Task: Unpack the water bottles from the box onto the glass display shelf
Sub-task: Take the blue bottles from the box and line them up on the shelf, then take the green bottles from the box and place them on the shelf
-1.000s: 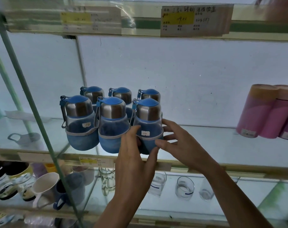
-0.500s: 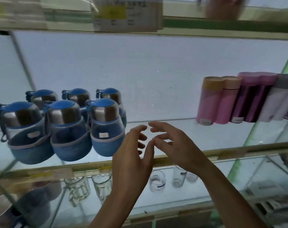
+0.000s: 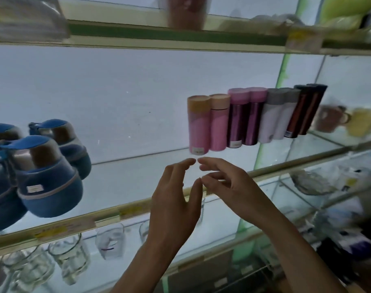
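Note:
Several round blue water bottles (image 3: 49, 182) with steel necks and blue caps stand in a cluster at the left end of the glass display shelf (image 3: 129, 180). My left hand (image 3: 174, 199) and my right hand (image 3: 229, 187) hover side by side in front of the shelf's middle stretch, well right of the bottles. Both hands hold nothing, with fingers loosely extended and the fingertips nearly meeting. The box is out of view.
A row of slim flasks (image 3: 250, 119) in pink, purple, white and dark colours stands at the right of the same shelf. Mugs (image 3: 332, 119) sit further right. Glass cups (image 3: 110, 242) fill the shelf below. Another shelf (image 3: 180, 37) runs overhead.
Both hands have let go of the front right blue bottle and drawn away to the right. The view has swung right, so the bottles now sit at the left edge.

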Demonstrator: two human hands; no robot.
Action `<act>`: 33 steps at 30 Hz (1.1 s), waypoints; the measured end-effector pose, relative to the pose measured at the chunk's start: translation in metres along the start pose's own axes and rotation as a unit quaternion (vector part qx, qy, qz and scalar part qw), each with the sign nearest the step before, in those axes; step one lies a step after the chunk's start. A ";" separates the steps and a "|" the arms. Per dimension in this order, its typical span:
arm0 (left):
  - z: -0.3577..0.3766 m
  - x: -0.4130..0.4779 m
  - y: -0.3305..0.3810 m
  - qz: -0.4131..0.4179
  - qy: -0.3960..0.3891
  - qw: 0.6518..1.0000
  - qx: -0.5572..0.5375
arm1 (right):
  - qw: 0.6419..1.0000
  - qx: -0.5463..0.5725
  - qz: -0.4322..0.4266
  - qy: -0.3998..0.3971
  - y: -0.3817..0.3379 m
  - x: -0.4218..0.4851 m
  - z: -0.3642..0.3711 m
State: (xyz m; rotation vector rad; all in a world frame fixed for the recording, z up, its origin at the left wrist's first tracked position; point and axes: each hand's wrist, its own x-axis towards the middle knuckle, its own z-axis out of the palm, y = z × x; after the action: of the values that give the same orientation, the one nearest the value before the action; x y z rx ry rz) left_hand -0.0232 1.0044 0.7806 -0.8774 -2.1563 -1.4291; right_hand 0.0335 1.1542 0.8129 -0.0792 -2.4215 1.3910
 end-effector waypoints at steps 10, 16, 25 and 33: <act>0.095 -0.025 0.045 0.034 -0.105 0.992 -0.064 | 0.995 -0.012 0.083 0.056 0.059 -0.062 -0.081; 0.150 -0.045 0.058 0.014 -0.202 0.975 -0.091 | 0.984 -0.003 0.147 0.102 0.098 -0.104 -0.112; 0.217 -0.073 0.051 0.003 -0.359 0.927 -0.108 | 0.951 -0.001 0.261 0.167 0.159 -0.154 -0.126; 0.275 -0.103 0.004 0.015 -0.512 0.849 -0.127 | 0.888 0.008 0.404 0.218 0.212 -0.187 -0.101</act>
State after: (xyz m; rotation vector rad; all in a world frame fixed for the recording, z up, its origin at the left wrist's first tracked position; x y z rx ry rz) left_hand 0.0564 1.2296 0.6099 -2.1441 -2.6128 -1.3967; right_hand 0.2159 1.3065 0.6295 -1.3721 -2.0360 1.4620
